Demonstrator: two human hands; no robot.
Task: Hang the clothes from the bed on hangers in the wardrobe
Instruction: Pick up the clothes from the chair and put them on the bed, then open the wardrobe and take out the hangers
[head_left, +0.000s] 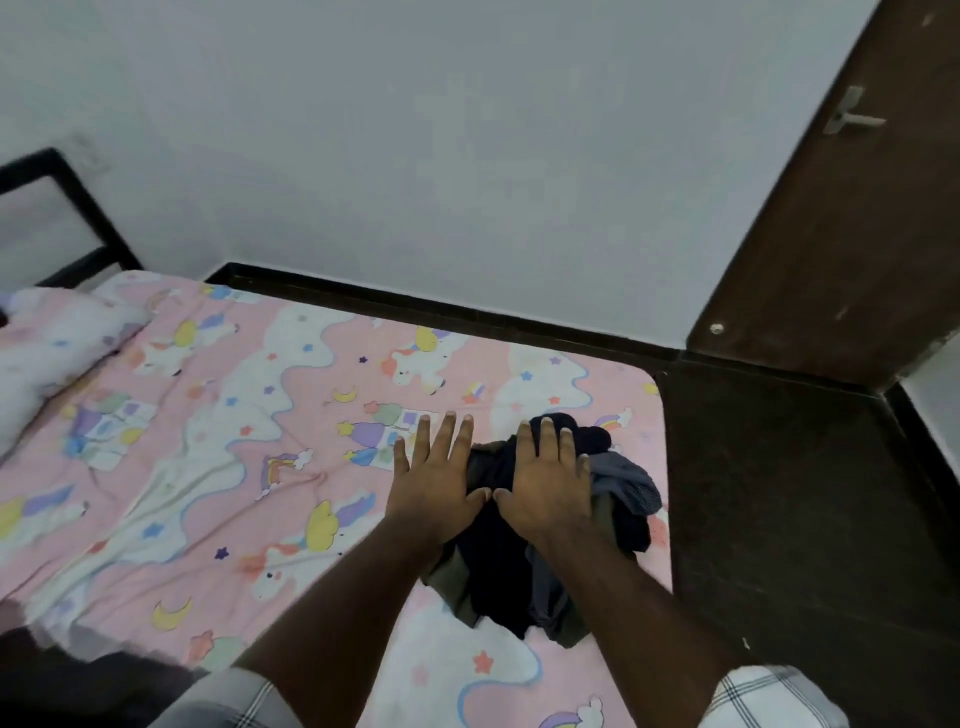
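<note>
A heap of dark clothes (501, 571), navy, grey and olive, lies near the right end of the bed (218, 415), which has a pink unicorn-print sheet. My right hand (550, 478) is flat over the top of the heap, fingers straight and spread. My left hand (436, 478) is stretched out beside it at the heap's left edge, fingers straight, thumb tip close to the right thumb. Neither hand curls round any cloth. No wardrobe or hangers are in view.
A white and pink pillow (52, 353) lies at the bed's left end by a black metal headboard (67, 208). A grey wall runs behind the bed. A dark wooden door (841, 218) with a metal handle stands at the right, above dark floor (789, 509).
</note>
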